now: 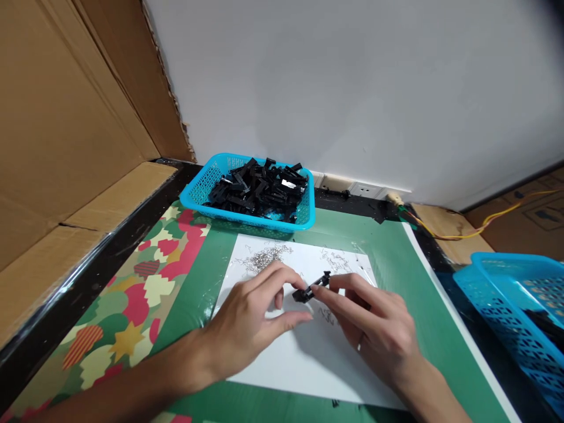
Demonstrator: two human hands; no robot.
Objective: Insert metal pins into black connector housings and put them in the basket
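Right in the middle now, above the white sheet (273, 364): a black part (304, 295), slim and elongated, glossy in spots. Tilted too, near left end low, far right end high and tipped with a small, jagged projection. Thicker and blockier at the left end, with narrow pale glints along the middle; finer detail too small to read.

And firmly on it, the right hand (383, 323), pinching with the fingertips toward the right end, forefinger laid along the body, thin silver ring on one finger. Over to the left hand (247, 320): thumb and forefinger moderately apart at the left end, forefinger very close above, thumb just below. Touching or not at that forefinger? Impossible to tell.

Down on the sheet, bent bits of thin metal: a dense pile (264, 258) at far left, a looser scatter (337, 260) at far right, and a few strays (326, 315) just beside the right hand. Beneath it all, a green covering (440, 329) on the desk (17, 376), with a colourful patterned sheet (127, 317) to the left. Beyond the paper, a blue basket (247, 222), heaped with black pieces (264, 188); off at the right, another blue basket (489, 305), partly in view.
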